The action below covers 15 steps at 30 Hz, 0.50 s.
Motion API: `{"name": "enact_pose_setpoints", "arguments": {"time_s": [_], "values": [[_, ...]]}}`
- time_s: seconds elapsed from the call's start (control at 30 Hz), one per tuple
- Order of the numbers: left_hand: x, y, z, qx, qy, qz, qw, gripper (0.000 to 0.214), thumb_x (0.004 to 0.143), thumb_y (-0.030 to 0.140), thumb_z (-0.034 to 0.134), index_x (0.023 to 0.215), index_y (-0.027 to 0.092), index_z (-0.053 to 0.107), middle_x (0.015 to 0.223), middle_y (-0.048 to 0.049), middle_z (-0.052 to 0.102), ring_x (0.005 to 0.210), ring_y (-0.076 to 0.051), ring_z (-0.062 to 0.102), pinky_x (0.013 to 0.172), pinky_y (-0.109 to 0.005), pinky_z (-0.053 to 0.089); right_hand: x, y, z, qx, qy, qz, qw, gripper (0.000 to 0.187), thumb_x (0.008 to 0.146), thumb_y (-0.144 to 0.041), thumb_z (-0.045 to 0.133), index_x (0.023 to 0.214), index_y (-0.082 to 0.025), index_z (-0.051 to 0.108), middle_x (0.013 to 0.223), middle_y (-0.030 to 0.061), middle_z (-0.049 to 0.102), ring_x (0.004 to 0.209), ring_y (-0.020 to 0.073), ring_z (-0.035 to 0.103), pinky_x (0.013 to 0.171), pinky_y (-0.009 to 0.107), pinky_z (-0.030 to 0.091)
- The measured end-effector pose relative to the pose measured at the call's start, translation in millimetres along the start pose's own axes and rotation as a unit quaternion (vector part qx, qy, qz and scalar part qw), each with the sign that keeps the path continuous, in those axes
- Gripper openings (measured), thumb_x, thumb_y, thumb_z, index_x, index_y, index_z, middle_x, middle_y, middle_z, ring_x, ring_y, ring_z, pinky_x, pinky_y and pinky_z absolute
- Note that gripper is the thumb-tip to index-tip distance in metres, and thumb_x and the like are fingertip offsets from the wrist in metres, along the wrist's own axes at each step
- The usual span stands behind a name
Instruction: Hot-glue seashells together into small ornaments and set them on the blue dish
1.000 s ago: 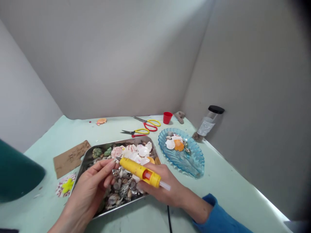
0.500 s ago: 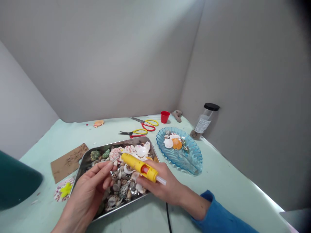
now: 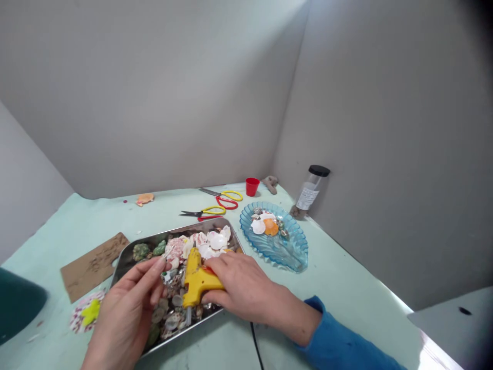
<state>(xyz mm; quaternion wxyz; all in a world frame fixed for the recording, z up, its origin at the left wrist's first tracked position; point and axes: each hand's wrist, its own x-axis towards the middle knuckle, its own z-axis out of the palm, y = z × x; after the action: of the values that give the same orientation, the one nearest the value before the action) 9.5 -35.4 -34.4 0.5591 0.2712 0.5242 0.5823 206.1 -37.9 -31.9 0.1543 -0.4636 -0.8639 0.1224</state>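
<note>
My right hand (image 3: pixel 246 285) grips the handle of a yellow hot glue gun (image 3: pixel 197 277). The gun is over the tray, nozzle toward the far side, and a clear glue stick pokes out of its near end. Fingers pinched together, my left hand (image 3: pixel 133 300) is above the tray's left part. A tiny pale bit shows at its fingertips, too small to name. Below both hands is a metal tray (image 3: pixel 154 237) full of seashells (image 3: pixel 217 240), pale and pink ones at the back, grey and brown ones in front.
A blue glass dish (image 3: pixel 292 252) with several shells stands right of the tray. Behind are two pairs of scissors (image 3: pixel 210 209), a red cup (image 3: pixel 252 187) and a black-lidded jar (image 3: pixel 310 192). Brown cardboard (image 3: pixel 92 267) and a yellow star (image 3: pixel 91 312) lie left. A black cord (image 3: pixel 255 344) runs frontward.
My right hand has turned the glue gun, so its nozzle now points away and its back end toward me. The left hand keeps its pinch. The view has shifted a little right.
</note>
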Motion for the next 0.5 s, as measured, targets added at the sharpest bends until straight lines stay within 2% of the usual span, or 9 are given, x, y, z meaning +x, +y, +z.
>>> {"name": "enact_pose_setpoints", "arguments": {"time_s": [0.13,0.23,0.33,0.4,0.5], "values": [[-5.5,0.1,1.4,0.036,0.000,0.007,0.999,0.041,0.052,0.039,0.087,0.081,0.018,0.066,0.048,0.0078,0.048,0.046,-0.005,0.037,0.046,-0.013,0.035,-10.6,16.2,-17.0,-0.028,0.060,-0.012,0.998,0.033,0.088,-0.049,0.060,0.101,-0.019,0.065,0.093,0.0064,0.068,0.091,0.0223,0.058,0.078,0.032,0.042],[-7.0,-0.9,1.8,0.055,0.000,0.022,0.998,0.042,0.054,0.043,0.086,0.080,0.018,0.066,0.048,0.0077,0.048,0.046,-0.005,0.037,0.047,-0.013,0.033,-18.9,53.4,-33.4,-0.063,0.112,0.060,0.990,0.022,0.093,-0.038,0.056,0.104,-0.022,0.067,0.099,0.0041,0.069,0.094,0.0185,0.059,0.081,0.029,0.043],[-6.3,-2.0,2.2,0.065,-0.006,0.030,0.997,0.043,0.053,0.043,0.086,0.080,0.018,0.065,0.046,0.0078,0.047,0.046,-0.006,0.038,0.047,-0.014,0.033,-23.0,98.7,-44.0,-0.101,0.146,0.128,0.976,0.024,0.097,-0.026,0.046,0.104,-0.017,0.067,0.105,0.0099,0.069,0.100,0.0223,0.057,0.085,0.034,0.042],[-6.2,-2.2,3.0,0.067,-0.007,0.028,0.997,0.044,0.052,0.044,0.086,0.079,0.017,0.064,0.044,0.0077,0.047,0.046,-0.006,0.037,0.047,-0.015,0.032,-23.1,121.2,-46.0,-0.128,0.151,0.159,0.967,0.025,0.096,-0.022,0.046,0.106,-0.013,0.067,0.106,0.0133,0.069,0.098,0.0253,0.055,0.084,0.037,0.041],[-7.3,-1.6,4.5,0.071,-0.004,0.028,0.997,0.045,0.052,0.045,0.086,0.080,0.017,0.064,0.043,0.0077,0.046,0.046,-0.007,0.036,0.047,-0.015,0.031,-21.5,135.5,-42.3,-0.164,0.135,0.166,0.963,0.024,0.091,-0.019,0.053,0.111,-0.015,0.066,0.108,0.0132,0.068,0.101,0.0276,0.052,0.084,0.038,0.038]]}}
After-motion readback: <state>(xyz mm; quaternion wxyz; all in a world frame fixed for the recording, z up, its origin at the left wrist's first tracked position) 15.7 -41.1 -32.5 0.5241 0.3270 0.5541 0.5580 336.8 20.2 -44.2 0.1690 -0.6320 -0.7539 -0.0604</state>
